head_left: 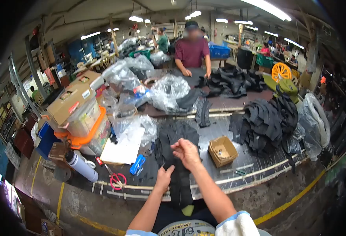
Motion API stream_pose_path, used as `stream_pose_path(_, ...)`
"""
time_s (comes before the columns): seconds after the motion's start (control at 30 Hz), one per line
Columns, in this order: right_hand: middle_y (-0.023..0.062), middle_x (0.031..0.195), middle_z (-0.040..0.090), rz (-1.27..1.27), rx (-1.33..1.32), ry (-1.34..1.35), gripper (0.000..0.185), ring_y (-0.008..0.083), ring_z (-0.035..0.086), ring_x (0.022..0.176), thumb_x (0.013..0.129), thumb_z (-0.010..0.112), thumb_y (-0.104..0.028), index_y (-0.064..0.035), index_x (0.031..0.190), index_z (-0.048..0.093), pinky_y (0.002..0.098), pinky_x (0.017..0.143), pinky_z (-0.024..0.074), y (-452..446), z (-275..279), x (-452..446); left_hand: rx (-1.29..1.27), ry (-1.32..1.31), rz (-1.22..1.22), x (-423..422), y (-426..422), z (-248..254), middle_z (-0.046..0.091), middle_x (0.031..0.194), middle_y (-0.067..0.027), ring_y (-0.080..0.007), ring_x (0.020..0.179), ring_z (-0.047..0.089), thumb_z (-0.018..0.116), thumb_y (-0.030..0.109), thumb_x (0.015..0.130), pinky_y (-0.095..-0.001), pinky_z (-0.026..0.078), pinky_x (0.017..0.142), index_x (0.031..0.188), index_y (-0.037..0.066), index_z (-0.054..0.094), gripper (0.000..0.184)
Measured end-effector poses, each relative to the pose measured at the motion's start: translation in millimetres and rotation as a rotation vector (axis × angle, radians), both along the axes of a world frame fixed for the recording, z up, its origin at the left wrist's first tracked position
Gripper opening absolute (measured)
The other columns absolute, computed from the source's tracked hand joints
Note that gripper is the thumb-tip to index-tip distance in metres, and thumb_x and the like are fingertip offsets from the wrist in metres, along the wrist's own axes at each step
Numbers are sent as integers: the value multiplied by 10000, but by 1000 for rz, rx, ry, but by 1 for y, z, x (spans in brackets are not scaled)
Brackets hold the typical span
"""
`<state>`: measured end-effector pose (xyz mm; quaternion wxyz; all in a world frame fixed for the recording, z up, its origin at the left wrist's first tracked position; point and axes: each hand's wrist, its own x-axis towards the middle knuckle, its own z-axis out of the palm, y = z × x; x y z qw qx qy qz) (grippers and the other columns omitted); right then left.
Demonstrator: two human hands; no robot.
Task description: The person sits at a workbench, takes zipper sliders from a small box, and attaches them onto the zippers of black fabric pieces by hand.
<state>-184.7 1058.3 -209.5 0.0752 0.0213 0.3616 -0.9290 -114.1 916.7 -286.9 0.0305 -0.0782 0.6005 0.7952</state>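
Observation:
A long black fabric piece (pixel 180 183) lies over the table's near edge in front of me and hangs toward my lap. My left hand (pixel 164 179) is closed on its left side, thumb on top. Above the cloth, my right hand (pixel 186 154) is raised with its fingers curled into a pinch; whatever is between the fingertips is too small to make out. More black fabric (pixel 173 137) spreads flat beyond my hands. A small open cardboard box (pixel 222 152) with small bits inside stands right of my right hand. Left of my left hand lie a blue tool (pixel 137 164) and red-handled scissors (pixel 118 181).
A lavender bottle (pixel 81 167), white paper (pixel 123 148) and stacked plastic bins (pixel 84 126) occupy the left. Black fabric pieces (pixel 265 126) are heaped at right. Clear plastic bags (pixel 171 92) lie across the middle. Opposite, a person (pixel 192 51) handles dark fabric.

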Motion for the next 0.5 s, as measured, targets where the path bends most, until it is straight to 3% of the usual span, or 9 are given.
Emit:
stream_pose_path(0.13,7,730,641,-66,9,-26,174,63,597,554,1008,754,-229,-83,961,672,198,492,484,58,-68,6,-149,249,77,9,11,6,748,1058,-69,-146,864,646,662,134,998,-274,524,823,1214,-38,687,277)
stream_pose_path(0.2,17,741,659,-56,43,-61,167,65,591,549,1014,745,-226,-71,999,686,192,487,475,75,-77,23,-206,228,6,22,19,37,743,1010,-59,-139,836,629,666,132,995,-271,517,805,1168,-38,692,244)
stream_pose_path(0.3,73,858,739,-18,29,-160,198,69,597,579,1044,694,-188,-24,1153,717,186,487,466,88,-38,53,-313,309,-49,30,33,44,702,887,-9,-95,765,566,669,117,997,-235,472,725,1059,-20,714,158)
stream_pose_path(0.4,118,969,770,57,-26,-93,232,78,622,631,1059,650,-139,-2,1233,716,175,513,460,96,-35,65,-300,287,-45,35,46,58,697,859,-2,-89,747,557,690,103,980,-236,467,710,1045,-24,725,147)
stream_pose_path(0.5,127,994,769,35,29,-81,216,79,628,652,1046,648,-96,5,1223,719,170,531,457,96,-23,77,-301,288,-44,38,51,61,706,868,-4,-88,746,562,702,99,971,-232,469,709,1050,-23,731,149)
